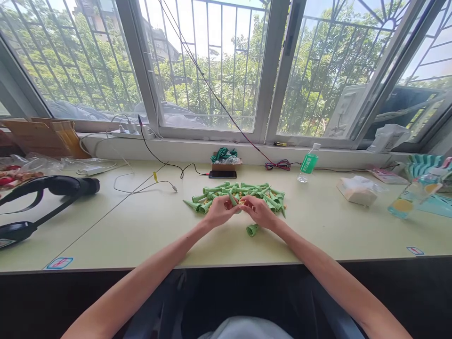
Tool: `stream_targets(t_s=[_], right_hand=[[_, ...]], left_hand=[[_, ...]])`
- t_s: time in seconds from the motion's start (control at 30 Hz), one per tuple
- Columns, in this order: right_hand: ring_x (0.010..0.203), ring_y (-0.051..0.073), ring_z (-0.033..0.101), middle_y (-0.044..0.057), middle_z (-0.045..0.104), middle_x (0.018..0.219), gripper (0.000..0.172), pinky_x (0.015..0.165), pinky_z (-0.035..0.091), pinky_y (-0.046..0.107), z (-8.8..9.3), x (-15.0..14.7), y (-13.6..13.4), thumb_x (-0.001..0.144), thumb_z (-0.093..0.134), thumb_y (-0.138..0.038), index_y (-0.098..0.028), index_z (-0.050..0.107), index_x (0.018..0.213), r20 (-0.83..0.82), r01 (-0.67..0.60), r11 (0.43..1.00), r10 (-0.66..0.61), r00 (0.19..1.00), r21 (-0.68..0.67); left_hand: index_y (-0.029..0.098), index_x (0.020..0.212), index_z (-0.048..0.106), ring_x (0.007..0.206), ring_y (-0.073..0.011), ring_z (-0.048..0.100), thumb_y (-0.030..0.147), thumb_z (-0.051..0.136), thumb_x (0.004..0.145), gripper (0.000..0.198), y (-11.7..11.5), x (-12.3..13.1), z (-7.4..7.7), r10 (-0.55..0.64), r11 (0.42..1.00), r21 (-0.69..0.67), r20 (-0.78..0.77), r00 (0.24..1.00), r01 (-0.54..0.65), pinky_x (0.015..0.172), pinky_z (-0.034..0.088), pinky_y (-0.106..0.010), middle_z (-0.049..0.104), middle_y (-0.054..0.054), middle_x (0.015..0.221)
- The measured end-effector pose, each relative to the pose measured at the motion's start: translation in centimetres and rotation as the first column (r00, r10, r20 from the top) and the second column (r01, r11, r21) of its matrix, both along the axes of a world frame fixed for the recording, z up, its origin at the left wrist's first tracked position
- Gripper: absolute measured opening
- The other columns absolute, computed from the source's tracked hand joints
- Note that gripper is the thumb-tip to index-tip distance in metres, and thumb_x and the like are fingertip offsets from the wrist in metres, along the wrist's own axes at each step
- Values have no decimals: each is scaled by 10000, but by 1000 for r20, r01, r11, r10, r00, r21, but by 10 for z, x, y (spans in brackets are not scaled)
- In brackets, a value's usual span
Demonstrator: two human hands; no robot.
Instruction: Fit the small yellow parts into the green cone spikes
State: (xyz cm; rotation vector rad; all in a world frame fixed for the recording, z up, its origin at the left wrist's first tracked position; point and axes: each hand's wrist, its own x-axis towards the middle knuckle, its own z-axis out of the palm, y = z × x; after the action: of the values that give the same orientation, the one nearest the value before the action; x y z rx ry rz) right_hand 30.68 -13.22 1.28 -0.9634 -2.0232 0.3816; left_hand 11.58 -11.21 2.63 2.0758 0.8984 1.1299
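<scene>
A light green plastic cone (232,199) is in the fingers of my left hand (219,210), tilted with its tip up. Close against it, my right hand (260,210) is closed in a pinch; a small yellowish bit shows near its fingertips, too small to name. Behind both hands lies a loose heap of green cones (215,189), with small yellow-orange pieces scattered among them. Nearer to me, one more green cone (252,230) rests by the right wrist, its round open end facing me. My fingers hide part of the heap.
A black phone (222,174) lies behind the heap, before a small box (226,165) holding green material. To the right stand a bottle (308,164), a tissue pack (358,190) and a clear jug (406,201). Leftward are a black headset (60,185) and loose cables (151,186).
</scene>
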Motion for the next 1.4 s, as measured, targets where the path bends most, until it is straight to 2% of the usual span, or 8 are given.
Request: stream_targets(t_s=[0.33, 0.7, 0.93, 1.13, 1.23, 1.33, 1.4], right_hand=[[546, 106, 414, -28, 528, 627, 273, 574, 356, 222, -1, 2, 0, 961, 468, -413, -174, 580, 891, 32, 7, 1000, -7, 999, 15], [518, 92, 285, -50, 370, 551, 410, 520, 265, 227, -3, 2, 2, 975, 390, -405, -189, 393, 627, 46, 38, 996, -41, 998, 77], [511, 93, 285, -49, 342, 536, 416, 516, 259, 234, -4, 1, 2, 981, 364, -388, -186, 397, 619, 28, 45, 996, -47, 999, 71], [501, 93, 366, -32, 419, 537, 426, 533, 292, 237, -3, -1, 0, 992, 343, -370, -182, 414, 617, 26, 65, 997, -66, 997, 47], [501, 95, 356, -33, 415, 534, 426, 528, 288, 238, -2, -2, 0, 990, 350, -372, -181, 425, 617, 28, 76, 995, -78, 997, 58], [505, 97, 352, -36, 423, 544, 383, 523, 292, 233, 0, -2, -2, 978, 384, -368, -180, 475, 657, 10, 97, 993, -97, 995, 62], [503, 100, 378, -38, 458, 561, 295, 523, 313, 227, 1, -2, -3, 963, 424, -362, -179, 539, 763, -16, 104, 994, -103, 995, 44]], left_hand=[[142, 823, 674, 546, -99, 506, 385, 664, 806, 244, -2, 0, -1, -11, 997, 73, -86, 996, 18, 514, 453, -209, 580, -2, 615], [177, 832, 683, 579, -84, 508, 246, 632, 841, 86, -7, 2, -1, -33, 970, 232, -181, 983, 76, 534, 439, -196, 556, 7, 719], [182, 897, 697, 581, -88, 527, 234, 630, 847, 99, -7, 2, -2, -27, 954, 286, -212, 977, 89, 551, 442, -210, 571, 0, 743], [179, 897, 690, 560, -84, 528, 263, 612, 863, 120, -7, 2, -3, -37, 948, 299, -239, 970, 110, 553, 446, -224, 585, -10, 781], [182, 898, 688, 556, -83, 519, 270, 599, 870, 129, -7, 2, -4, -26, 945, 309, -243, 970, 103, 548, 441, -223, 581, -9, 772], [183, 871, 687, 570, -89, 521, 258, 604, 858, 112, -6, 2, -4, -20, 951, 295, -232, 972, 90, 548, 443, -217, 589, -8, 752], [180, 840, 685, 583, -96, 527, 252, 616, 843, 100, -4, 3, -4, -17, 960, 268, -212, 977, 75, 550, 447, -215, 597, -9, 739]])
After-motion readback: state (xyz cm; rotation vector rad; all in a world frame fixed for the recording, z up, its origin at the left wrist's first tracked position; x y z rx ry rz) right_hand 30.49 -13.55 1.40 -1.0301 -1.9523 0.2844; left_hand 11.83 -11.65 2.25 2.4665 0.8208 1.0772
